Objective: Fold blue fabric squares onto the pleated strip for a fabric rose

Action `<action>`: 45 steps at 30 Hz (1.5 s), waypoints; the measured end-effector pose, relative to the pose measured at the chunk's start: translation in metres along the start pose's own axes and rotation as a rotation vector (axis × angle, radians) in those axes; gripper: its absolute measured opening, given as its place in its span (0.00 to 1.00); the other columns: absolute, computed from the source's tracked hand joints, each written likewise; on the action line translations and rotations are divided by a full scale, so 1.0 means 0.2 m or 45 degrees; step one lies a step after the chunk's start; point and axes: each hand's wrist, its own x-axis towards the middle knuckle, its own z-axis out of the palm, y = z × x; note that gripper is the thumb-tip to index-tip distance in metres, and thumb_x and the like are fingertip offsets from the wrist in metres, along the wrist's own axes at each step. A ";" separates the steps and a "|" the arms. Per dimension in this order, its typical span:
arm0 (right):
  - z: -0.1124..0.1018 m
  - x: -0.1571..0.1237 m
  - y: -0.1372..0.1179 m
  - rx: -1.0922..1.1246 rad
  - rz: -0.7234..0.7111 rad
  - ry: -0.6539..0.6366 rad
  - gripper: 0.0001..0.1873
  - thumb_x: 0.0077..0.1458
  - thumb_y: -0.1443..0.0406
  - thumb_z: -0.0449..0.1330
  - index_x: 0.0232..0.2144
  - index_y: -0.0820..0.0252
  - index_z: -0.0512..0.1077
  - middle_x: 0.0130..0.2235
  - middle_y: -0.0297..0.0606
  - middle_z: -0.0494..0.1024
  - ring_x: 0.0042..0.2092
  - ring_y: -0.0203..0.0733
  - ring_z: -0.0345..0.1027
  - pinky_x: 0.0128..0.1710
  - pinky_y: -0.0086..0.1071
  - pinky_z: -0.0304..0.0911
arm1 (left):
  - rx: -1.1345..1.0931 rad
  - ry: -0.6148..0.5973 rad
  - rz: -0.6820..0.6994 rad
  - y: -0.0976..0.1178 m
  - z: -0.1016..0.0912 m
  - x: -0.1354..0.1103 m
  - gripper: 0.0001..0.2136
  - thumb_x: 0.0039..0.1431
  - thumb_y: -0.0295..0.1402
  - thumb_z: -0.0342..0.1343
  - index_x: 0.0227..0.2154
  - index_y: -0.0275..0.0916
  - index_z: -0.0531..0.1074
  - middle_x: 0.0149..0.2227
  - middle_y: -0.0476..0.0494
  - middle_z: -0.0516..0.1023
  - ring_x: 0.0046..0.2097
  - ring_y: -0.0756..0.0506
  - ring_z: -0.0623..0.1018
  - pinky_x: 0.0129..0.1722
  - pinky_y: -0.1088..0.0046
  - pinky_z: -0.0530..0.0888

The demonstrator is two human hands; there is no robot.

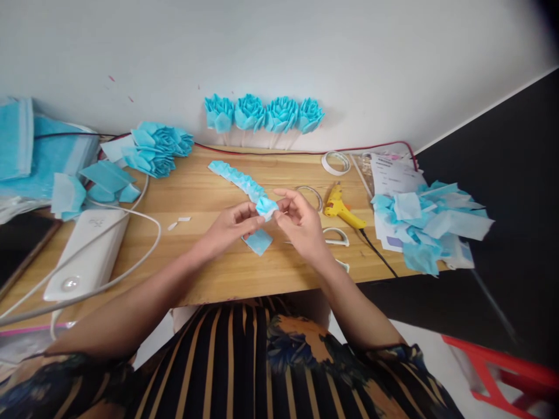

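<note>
Between my two hands, above the middle of the table, is a small folded piece of light blue fabric (266,207). My left hand (233,226) pinches its left side with thumb and fingers. At its right edge, my right hand (301,224) grips it between thumb and forefinger. Just behind, a row of folded blue petals (238,179) runs diagonally across the wood. A flat blue square (259,241) lies below my left fingers. White-handled scissors (336,236) are partly hidden under my right hand.
Several blue fabric roses (250,112) stand against the wall, with more in a bunch (157,148) at left. A yellow glue gun (343,208), tape roll (336,163) and scrap pile (432,215) are at right. A white power bank (89,250) with cables lies left.
</note>
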 end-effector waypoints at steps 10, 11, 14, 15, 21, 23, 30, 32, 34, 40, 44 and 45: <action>-0.10 0.01 0.02 0.097 0.037 -0.130 0.24 0.57 0.61 0.62 0.56 0.53 0.69 0.49 0.41 0.78 0.51 0.43 0.72 0.48 0.38 0.71 | 0.189 0.030 0.024 0.02 -0.01 0.00 0.11 0.53 0.39 0.62 0.25 0.37 0.70 0.23 0.53 0.67 0.26 0.52 0.66 0.28 0.76 0.64; -0.12 0.01 0.01 0.120 0.036 -0.140 0.24 0.58 0.60 0.62 0.56 0.53 0.69 0.50 0.41 0.78 0.51 0.43 0.73 0.50 0.39 0.70 | 0.221 0.005 0.032 0.02 -0.01 0.00 0.10 0.53 0.38 0.61 0.25 0.37 0.70 0.23 0.53 0.68 0.26 0.53 0.66 0.28 0.76 0.65; -0.14 0.03 -0.02 0.126 0.037 -0.212 0.21 0.59 0.59 0.61 0.55 0.54 0.71 0.44 0.38 0.80 0.46 0.41 0.74 0.49 0.39 0.69 | 0.301 -0.033 0.063 0.01 0.01 0.00 0.09 0.52 0.38 0.60 0.25 0.37 0.71 0.24 0.52 0.69 0.27 0.52 0.67 0.29 0.76 0.65; -0.14 0.04 -0.03 0.089 0.030 -0.241 0.20 0.59 0.60 0.61 0.54 0.55 0.72 0.42 0.37 0.80 0.43 0.40 0.74 0.48 0.39 0.69 | 0.329 -0.036 0.069 0.00 0.01 0.00 0.10 0.52 0.38 0.61 0.25 0.37 0.71 0.24 0.52 0.69 0.27 0.52 0.67 0.29 0.76 0.65; -0.20 0.02 -0.02 -0.003 -0.019 -0.027 0.17 0.56 0.64 0.61 0.49 0.54 0.76 0.34 0.32 0.75 0.36 0.36 0.69 0.41 0.34 0.69 | 0.387 0.046 0.158 0.01 0.01 -0.01 0.11 0.56 0.40 0.61 0.33 0.37 0.75 0.29 0.48 0.75 0.30 0.51 0.71 0.30 0.75 0.69; -0.28 -0.03 0.01 0.053 0.026 0.148 0.17 0.57 0.63 0.61 0.49 0.53 0.76 0.36 0.32 0.75 0.38 0.38 0.70 0.41 0.35 0.70 | 0.424 0.096 0.175 0.02 0.01 -0.02 0.11 0.57 0.41 0.60 0.36 0.37 0.75 0.29 0.49 0.75 0.29 0.51 0.71 0.30 0.75 0.69; -0.55 -0.31 0.22 0.262 0.286 0.394 0.15 0.60 0.56 0.61 0.48 0.49 0.75 0.33 0.32 0.74 0.30 0.37 0.69 0.33 0.37 0.70 | 0.703 -0.013 0.238 -0.01 0.06 -0.03 0.11 0.60 0.39 0.57 0.29 0.36 0.76 0.28 0.47 0.78 0.29 0.50 0.72 0.30 0.75 0.67; -0.57 -0.36 0.25 0.306 0.340 0.401 0.17 0.58 0.55 0.62 0.49 0.50 0.74 0.32 0.32 0.73 0.30 0.37 0.68 0.31 0.35 0.69 | 0.777 -0.073 0.261 0.00 0.08 -0.04 0.11 0.60 0.38 0.56 0.29 0.36 0.76 0.28 0.47 0.78 0.29 0.51 0.72 0.30 0.75 0.66; -0.55 -0.37 0.25 0.302 0.362 0.371 0.21 0.56 0.55 0.64 0.51 0.50 0.73 0.34 0.33 0.74 0.32 0.38 0.69 0.31 0.35 0.69 | 0.827 -0.134 0.275 0.02 0.09 -0.04 0.10 0.61 0.37 0.56 0.29 0.36 0.76 0.28 0.47 0.78 0.30 0.50 0.73 0.30 0.76 0.66; -0.39 -0.23 0.23 0.101 0.219 0.201 0.25 0.53 0.60 0.64 0.54 0.50 0.68 0.41 0.36 0.76 0.41 0.42 0.72 0.37 0.36 0.71 | 0.950 -0.210 0.296 0.08 0.11 -0.06 0.09 0.62 0.35 0.55 0.30 0.37 0.77 0.28 0.49 0.79 0.29 0.51 0.73 0.29 0.77 0.65; -0.31 -0.10 0.27 -0.320 0.062 0.301 0.18 0.50 0.68 0.62 0.45 0.53 0.72 0.38 0.35 0.76 0.39 0.42 0.70 0.43 0.39 0.69 | 0.964 -0.211 0.306 0.08 0.12 -0.07 0.09 0.63 0.34 0.55 0.30 0.37 0.77 0.28 0.49 0.79 0.29 0.51 0.73 0.30 0.77 0.66; -0.30 -0.08 0.28 -0.337 0.067 0.275 0.16 0.50 0.69 0.61 0.44 0.54 0.72 0.36 0.34 0.76 0.37 0.41 0.70 0.42 0.39 0.69 | 0.964 -0.213 0.307 0.07 0.12 -0.08 0.09 0.63 0.34 0.55 0.30 0.37 0.77 0.29 0.49 0.80 0.30 0.51 0.74 0.30 0.76 0.66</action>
